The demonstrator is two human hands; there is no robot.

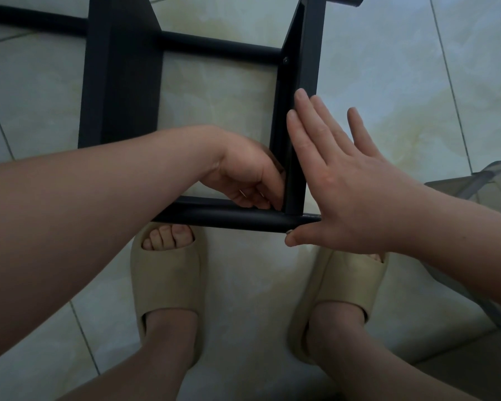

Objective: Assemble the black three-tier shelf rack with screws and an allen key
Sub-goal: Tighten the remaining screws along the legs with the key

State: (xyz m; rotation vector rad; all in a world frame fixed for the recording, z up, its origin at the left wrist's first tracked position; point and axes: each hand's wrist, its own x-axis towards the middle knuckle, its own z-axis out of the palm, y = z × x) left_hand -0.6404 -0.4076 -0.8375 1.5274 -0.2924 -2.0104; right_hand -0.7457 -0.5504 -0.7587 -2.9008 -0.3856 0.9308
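Pale, glossy tiles [388, 68] with faint cream marbling are covering the floor. Thin dark grout lines [450, 82] are running diagonally across the frame. Soft daylight is reflecting off the upper right. A grey, translucent object [475, 180], unidentifiable, is sitting at the right edge. A dull brown surface [460, 357] is filling the lower right corner.

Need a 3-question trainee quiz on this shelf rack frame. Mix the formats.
1. True or false: the right hand lies flat, fingers straight, against the outer side of the shelf panel.
2. Multiple choice: the left hand works at A) the inside corner where the near tube meets that panel; B) the far tube; C) the floor tiles.
3. Fill in: the person's feet are in beige ____.
Key: 1 true; 2 A; 3 slippers.
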